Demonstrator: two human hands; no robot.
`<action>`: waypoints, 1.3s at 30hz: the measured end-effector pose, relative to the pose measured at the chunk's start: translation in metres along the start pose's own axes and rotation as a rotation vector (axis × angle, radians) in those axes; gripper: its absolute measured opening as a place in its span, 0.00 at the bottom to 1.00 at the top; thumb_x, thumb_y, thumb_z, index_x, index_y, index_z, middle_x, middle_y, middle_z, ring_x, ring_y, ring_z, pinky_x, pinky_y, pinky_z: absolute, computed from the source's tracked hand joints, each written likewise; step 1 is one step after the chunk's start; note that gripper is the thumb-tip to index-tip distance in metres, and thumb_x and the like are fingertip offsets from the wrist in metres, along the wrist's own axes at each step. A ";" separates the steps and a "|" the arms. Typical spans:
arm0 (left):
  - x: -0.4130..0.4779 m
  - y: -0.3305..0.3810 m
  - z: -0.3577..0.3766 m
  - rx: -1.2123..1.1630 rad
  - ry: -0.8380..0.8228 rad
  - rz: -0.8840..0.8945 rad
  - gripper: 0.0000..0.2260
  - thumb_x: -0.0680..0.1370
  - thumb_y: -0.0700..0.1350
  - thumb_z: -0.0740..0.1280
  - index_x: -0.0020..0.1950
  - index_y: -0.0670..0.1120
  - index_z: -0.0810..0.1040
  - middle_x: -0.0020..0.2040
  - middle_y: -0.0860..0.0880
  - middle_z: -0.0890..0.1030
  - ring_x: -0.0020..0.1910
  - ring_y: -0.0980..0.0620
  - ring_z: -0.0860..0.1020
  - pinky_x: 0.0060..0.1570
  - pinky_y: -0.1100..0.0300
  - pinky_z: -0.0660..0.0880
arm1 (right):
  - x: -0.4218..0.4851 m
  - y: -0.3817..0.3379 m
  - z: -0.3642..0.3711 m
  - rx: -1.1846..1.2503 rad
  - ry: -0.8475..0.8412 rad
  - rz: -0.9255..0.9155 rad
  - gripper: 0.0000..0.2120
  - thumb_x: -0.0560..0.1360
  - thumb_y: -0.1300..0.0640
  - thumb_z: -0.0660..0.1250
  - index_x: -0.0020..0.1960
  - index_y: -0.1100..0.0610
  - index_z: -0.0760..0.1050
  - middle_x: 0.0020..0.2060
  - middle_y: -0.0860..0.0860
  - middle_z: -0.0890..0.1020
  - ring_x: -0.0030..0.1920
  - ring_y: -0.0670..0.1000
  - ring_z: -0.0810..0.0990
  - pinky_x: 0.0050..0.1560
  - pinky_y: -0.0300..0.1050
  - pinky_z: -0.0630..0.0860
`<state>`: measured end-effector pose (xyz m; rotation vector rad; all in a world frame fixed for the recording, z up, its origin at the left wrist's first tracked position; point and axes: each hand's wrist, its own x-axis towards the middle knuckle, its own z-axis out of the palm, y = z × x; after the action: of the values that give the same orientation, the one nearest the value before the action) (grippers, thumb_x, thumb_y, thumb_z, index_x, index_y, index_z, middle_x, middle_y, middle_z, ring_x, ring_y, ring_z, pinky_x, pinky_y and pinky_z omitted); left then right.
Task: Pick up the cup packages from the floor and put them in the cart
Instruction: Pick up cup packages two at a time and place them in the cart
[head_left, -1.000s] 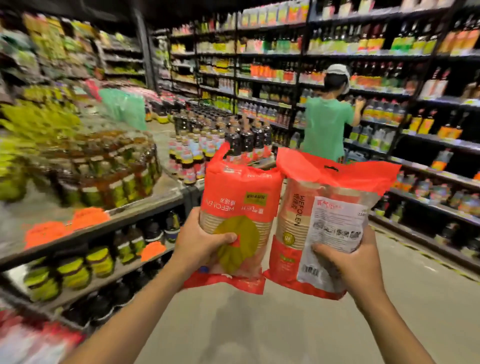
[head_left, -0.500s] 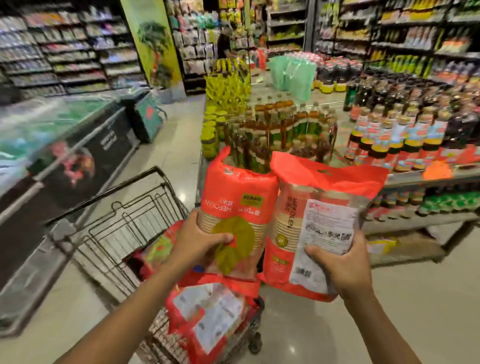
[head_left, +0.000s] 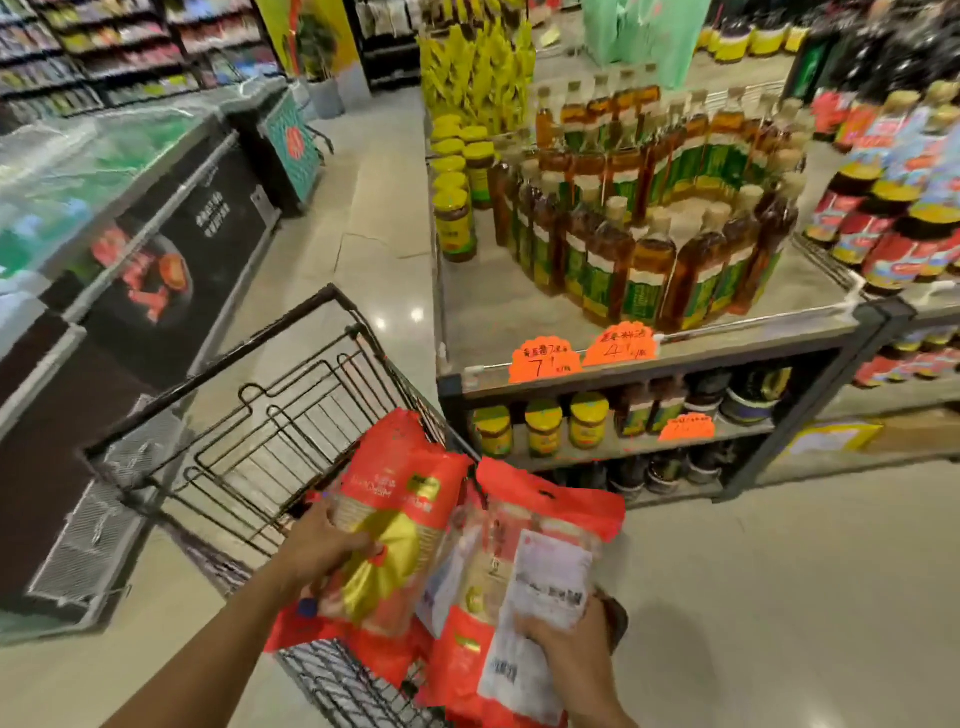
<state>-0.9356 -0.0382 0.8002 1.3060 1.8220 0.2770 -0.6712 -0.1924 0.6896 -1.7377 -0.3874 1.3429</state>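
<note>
A red cup package (head_left: 400, 499) is being gripped by the left hand (head_left: 324, 545), a label-backed cup package (head_left: 540, 561) by the right hand (head_left: 571, 647); both being held at the wire cart's (head_left: 208, 372) near end.

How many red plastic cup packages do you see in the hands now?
2. The left hand grips the red gold-circle package above the black wire cart; the right hand grips the red white-label package beside it. More red packaging lies below, mostly hidden.

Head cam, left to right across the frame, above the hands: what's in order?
Chest freezer → wire cart → yellow-lidded jars → ring of amber bottles → red-labelled bottles.
</note>
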 end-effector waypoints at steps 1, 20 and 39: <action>0.019 -0.007 0.002 0.020 -0.060 0.006 0.25 0.59 0.44 0.85 0.51 0.45 0.77 0.31 0.51 0.85 0.30 0.53 0.81 0.32 0.61 0.77 | 0.003 0.014 0.009 0.001 0.030 0.034 0.47 0.49 0.49 0.88 0.62 0.54 0.69 0.53 0.54 0.81 0.50 0.55 0.82 0.52 0.51 0.79; 0.172 -0.082 0.094 0.397 -0.410 0.217 0.31 0.60 0.59 0.82 0.54 0.50 0.72 0.47 0.54 0.79 0.47 0.49 0.79 0.49 0.55 0.75 | 0.019 0.110 0.084 0.013 0.450 0.305 0.34 0.52 0.54 0.90 0.53 0.59 0.79 0.42 0.54 0.88 0.41 0.53 0.88 0.40 0.49 0.85; -0.179 0.108 0.133 0.796 0.111 1.527 0.34 0.78 0.62 0.58 0.78 0.43 0.66 0.77 0.41 0.69 0.74 0.38 0.68 0.74 0.41 0.65 | -0.213 -0.031 -0.089 -0.884 1.075 -0.498 0.36 0.75 0.37 0.60 0.77 0.57 0.68 0.74 0.61 0.72 0.74 0.63 0.70 0.74 0.65 0.66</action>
<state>-0.7490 -0.1835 0.8760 3.0923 0.5784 0.4100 -0.6612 -0.3626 0.8485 -2.5251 -0.7555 -0.2900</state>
